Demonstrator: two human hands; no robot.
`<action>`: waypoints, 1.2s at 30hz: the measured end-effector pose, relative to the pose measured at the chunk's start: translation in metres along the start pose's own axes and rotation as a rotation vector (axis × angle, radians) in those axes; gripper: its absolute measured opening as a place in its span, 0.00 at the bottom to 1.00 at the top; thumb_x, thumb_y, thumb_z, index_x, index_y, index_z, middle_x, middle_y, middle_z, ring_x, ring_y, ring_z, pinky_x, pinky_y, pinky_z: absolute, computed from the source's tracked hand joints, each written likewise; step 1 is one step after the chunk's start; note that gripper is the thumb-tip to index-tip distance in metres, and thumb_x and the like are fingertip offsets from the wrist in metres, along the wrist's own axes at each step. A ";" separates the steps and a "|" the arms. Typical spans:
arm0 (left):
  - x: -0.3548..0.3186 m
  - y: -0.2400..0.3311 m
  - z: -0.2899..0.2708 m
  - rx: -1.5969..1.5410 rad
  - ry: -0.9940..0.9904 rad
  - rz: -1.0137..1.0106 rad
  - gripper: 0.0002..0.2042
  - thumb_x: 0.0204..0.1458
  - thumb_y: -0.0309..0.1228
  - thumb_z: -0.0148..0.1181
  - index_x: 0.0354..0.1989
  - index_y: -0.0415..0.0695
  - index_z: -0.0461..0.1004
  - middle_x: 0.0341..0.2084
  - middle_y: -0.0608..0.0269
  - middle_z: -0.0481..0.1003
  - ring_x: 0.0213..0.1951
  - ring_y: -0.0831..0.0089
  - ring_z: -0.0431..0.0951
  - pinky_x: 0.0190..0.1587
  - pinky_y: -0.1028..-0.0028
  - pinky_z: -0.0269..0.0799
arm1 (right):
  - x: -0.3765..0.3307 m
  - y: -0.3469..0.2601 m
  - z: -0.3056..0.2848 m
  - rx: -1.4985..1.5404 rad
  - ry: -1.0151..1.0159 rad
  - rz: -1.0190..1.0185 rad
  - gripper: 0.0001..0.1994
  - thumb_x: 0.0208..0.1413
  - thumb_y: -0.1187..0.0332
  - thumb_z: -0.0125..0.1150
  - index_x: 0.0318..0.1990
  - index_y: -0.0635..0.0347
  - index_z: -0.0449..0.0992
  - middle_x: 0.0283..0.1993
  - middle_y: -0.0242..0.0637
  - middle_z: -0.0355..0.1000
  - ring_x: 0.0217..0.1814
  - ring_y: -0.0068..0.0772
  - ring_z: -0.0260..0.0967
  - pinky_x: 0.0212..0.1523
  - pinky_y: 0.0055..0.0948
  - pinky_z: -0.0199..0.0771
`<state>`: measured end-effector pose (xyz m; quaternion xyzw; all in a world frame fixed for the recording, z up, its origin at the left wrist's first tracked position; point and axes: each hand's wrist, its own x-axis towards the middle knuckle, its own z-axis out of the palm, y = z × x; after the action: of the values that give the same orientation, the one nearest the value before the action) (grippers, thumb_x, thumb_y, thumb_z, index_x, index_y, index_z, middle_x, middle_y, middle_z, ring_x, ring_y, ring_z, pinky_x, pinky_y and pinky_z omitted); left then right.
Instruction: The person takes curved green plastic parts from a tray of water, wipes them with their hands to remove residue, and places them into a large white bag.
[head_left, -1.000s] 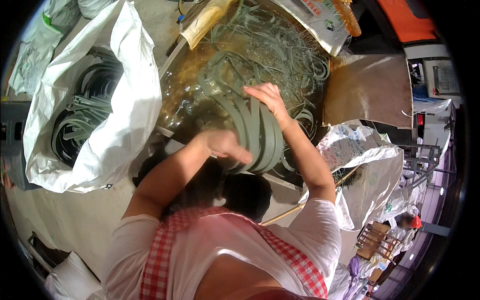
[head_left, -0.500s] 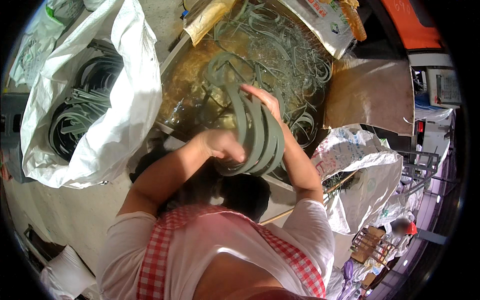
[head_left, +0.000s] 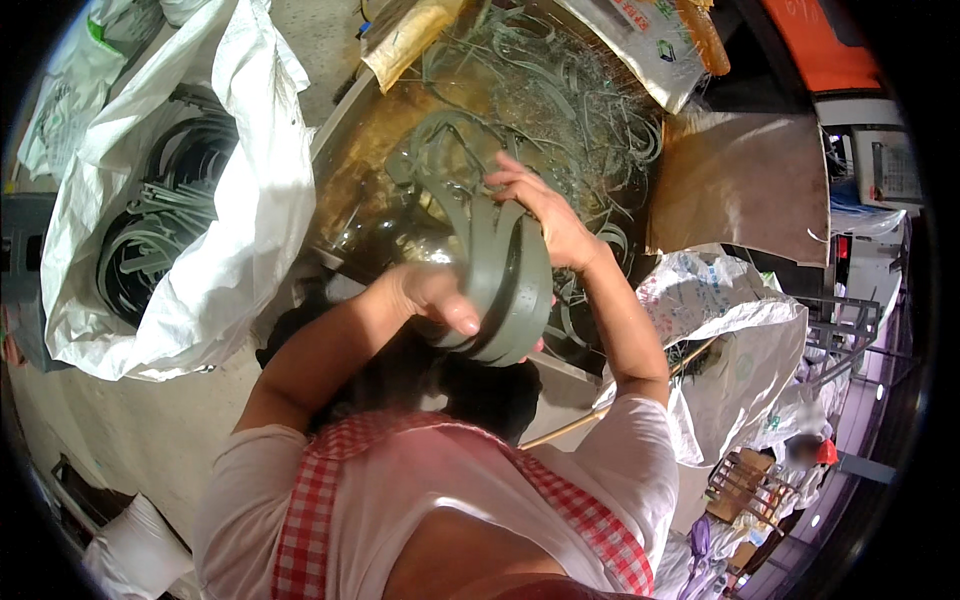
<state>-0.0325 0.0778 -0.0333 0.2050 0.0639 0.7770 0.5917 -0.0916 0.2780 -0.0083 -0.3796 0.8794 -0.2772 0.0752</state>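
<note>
A loosely wound coil of flat grey-green strip (head_left: 505,290), looking like rubber or plastic, hangs over the near edge of a water-filled tank (head_left: 335,125). My left hand (head_left: 435,297) grips the coil from its left side, thumb on top, with fingertips showing under its lower right edge. Beside the coil's upper right, my right hand (head_left: 550,215) has its fingers stretched out and apart; whether they touch the strip is hard to tell. From the coil, strip trails into the brownish water, where more tangled strips (head_left: 570,90) lie.
A white woven sack (head_left: 270,110) holding coiled dark strips stands at the left. Another white sack (head_left: 750,340) is at the right, with a thin stick (head_left: 570,428) near it. A brown board (head_left: 740,185) leans by the tank's right side.
My right hand has come off the coil's loops, its fingers opening and moving up. The coil's loops sit closer together, slightly lower. My left hand keeps its grip.
</note>
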 end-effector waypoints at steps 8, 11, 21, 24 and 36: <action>-0.003 -0.004 0.002 -0.074 -0.093 -0.137 0.41 0.26 0.22 0.61 0.59 0.34 0.57 0.44 0.42 0.71 0.45 0.52 0.74 0.52 0.57 0.66 | 0.001 -0.014 0.011 0.559 -0.080 0.204 0.36 0.34 0.59 0.69 0.55 0.58 0.63 0.57 0.46 0.61 0.58 0.43 0.61 0.56 0.37 0.61; -0.008 0.008 0.013 -0.156 -0.072 -0.078 0.40 0.27 0.21 0.61 0.58 0.34 0.58 0.44 0.44 0.71 0.46 0.51 0.73 0.52 0.58 0.66 | 0.003 -0.014 0.004 0.329 -0.190 0.225 0.33 0.34 0.61 0.67 0.53 0.58 0.64 0.54 0.45 0.65 0.56 0.42 0.63 0.55 0.37 0.61; -0.017 0.058 -0.062 0.758 1.123 0.170 0.23 0.53 0.35 0.56 0.49 0.29 0.59 0.21 0.61 0.72 0.16 0.75 0.71 0.20 0.75 0.68 | -0.048 0.026 -0.009 0.145 0.390 0.456 0.24 0.39 0.71 0.63 0.48 0.63 0.69 0.42 0.44 0.74 0.44 0.32 0.72 0.46 0.29 0.70; -0.005 0.061 -0.080 1.537 1.330 -0.199 0.33 0.51 0.38 0.58 0.58 0.32 0.49 0.39 0.49 0.71 0.38 0.67 0.73 0.38 0.71 0.70 | -0.070 0.051 -0.007 0.210 0.516 0.465 0.22 0.45 0.73 0.57 0.51 0.66 0.67 0.44 0.37 0.72 0.45 0.25 0.67 0.48 0.25 0.66; 0.037 0.028 -0.066 1.128 1.294 0.456 0.52 0.33 0.36 0.71 0.65 0.39 0.40 0.59 0.47 0.57 0.54 0.60 0.66 0.52 0.64 0.65 | -0.043 0.018 0.002 0.749 0.797 0.742 0.29 0.44 0.68 0.67 0.54 0.63 0.62 0.50 0.36 0.65 0.50 0.28 0.62 0.52 0.27 0.62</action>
<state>-0.0919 0.1139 -0.0746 -0.0056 0.7168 0.6925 0.0812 -0.0719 0.3181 -0.0229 0.1323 0.7565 -0.6394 -0.0387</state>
